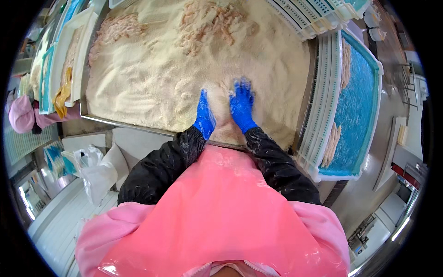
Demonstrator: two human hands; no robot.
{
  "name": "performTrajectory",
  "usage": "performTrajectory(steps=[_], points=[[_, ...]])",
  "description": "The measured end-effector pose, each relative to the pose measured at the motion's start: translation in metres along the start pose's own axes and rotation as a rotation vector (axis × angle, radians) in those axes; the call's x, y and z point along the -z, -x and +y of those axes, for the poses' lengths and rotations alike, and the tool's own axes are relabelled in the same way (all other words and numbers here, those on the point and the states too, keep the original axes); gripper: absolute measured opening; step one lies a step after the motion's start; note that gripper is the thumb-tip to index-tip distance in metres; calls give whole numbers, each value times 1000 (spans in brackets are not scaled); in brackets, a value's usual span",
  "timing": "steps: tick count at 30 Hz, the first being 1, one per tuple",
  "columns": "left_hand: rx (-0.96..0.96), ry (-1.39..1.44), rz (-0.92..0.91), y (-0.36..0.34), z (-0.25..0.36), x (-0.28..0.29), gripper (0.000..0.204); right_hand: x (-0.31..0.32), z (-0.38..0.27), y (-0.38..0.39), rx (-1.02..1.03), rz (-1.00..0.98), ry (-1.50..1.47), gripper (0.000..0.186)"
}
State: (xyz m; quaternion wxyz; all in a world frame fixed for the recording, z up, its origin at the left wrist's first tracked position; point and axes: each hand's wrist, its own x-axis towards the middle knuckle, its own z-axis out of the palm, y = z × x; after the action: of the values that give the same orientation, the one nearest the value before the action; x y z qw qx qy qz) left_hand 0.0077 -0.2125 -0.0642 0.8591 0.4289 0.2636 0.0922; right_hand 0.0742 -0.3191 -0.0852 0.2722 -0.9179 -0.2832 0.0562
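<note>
A wide metal-edged tray holds a deep bed of pale breadcrumb-like coating [138, 92] in front of me. My left hand [204, 116], in a blue glove dusted with crumbs, stands edge-on in the coating, its fingers stretched out. To its right, my right hand [242, 105], gloved the same, lies palm down on the crumbs with fingers spread and blurred at the tips. Neither hand visibly grips anything. Between them is a pinkish patch, partly covered in crumbs. Farther off lie a heap of raw pale-pink meat strips [207, 23] and another heap [117, 28] at the far left.
At right, a white crate lined with blue [357, 106] holds coated strips [331, 145], beside stacked white perforated trays [318, 99]. More perforated trays [307, 16] stand at the far right. On the left, another person's yellow glove [62, 94] rests by a white bin [85, 51].
</note>
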Motion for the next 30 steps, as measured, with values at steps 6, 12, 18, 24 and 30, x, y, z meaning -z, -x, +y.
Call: performTrajectory(steps=[6,12,18,24,30], points=[[336,879,-55,21,10,-11,45,19,-50,18,164,-102,-129,55],[190,935,-317,19,5,-29,44,33,-60,30,97,-78,-318,55],[378,635,-53,32,21,-25,55,59,-31,34,-156,-99,-141,39],[396,-21,-183,43,51,-37,63,151,-27,45,-517,-206,-1420,30],[581,80,-235,11,11,23,62,351,24,94,-636,-5,-1069,20]])
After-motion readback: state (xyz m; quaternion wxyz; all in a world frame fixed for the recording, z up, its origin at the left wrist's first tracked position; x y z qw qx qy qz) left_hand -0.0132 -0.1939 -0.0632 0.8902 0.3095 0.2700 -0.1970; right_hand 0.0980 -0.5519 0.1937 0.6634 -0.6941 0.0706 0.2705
